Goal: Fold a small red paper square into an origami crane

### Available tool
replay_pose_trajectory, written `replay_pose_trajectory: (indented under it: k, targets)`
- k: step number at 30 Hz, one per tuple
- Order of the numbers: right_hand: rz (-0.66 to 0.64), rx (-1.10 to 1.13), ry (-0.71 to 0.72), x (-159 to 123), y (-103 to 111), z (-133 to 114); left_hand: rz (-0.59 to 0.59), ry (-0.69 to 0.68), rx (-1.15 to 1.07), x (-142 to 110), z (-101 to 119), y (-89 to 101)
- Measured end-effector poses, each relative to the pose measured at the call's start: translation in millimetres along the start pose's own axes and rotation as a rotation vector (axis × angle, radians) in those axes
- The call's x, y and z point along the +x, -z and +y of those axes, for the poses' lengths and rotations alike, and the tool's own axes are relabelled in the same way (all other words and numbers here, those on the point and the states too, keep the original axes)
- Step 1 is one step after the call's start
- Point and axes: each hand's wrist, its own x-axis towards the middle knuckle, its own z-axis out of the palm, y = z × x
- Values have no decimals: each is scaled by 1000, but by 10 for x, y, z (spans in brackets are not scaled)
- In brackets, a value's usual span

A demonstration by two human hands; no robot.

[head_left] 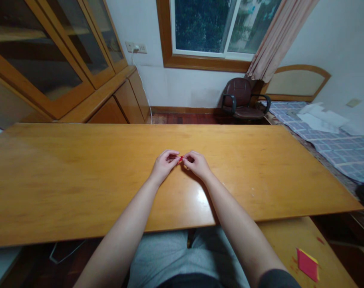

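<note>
A small red piece with a hint of yellow, perhaps folded paper, is pinched between my two hands just above the wooden table. My left hand grips its left side between thumb and fingertips. On its right side, the thumb and forefinger of my right hand are closed as well. Fingertips cover most of the piece, so its exact shape is hidden.
A red and yellow sheet lies on a lower wooden surface at the right. Beyond the table stand a brown armchair, a glass-door cabinet and a bed with a checked cover.
</note>
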Motion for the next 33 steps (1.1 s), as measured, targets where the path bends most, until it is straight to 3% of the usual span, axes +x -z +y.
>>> replay_pose_trajectory:
  k: [15, 27, 33]
  targets:
    - [22, -2, 30, -14, 21, -44, -29, 97, -55, 8, -8, 29]
    - [61, -33, 121, -33, 16, -31, -73, -43, 206, 0, 93, 66]
    - [77, -24, 150, -37, 24, -8, -68, 16, 139, -1, 58, 62]
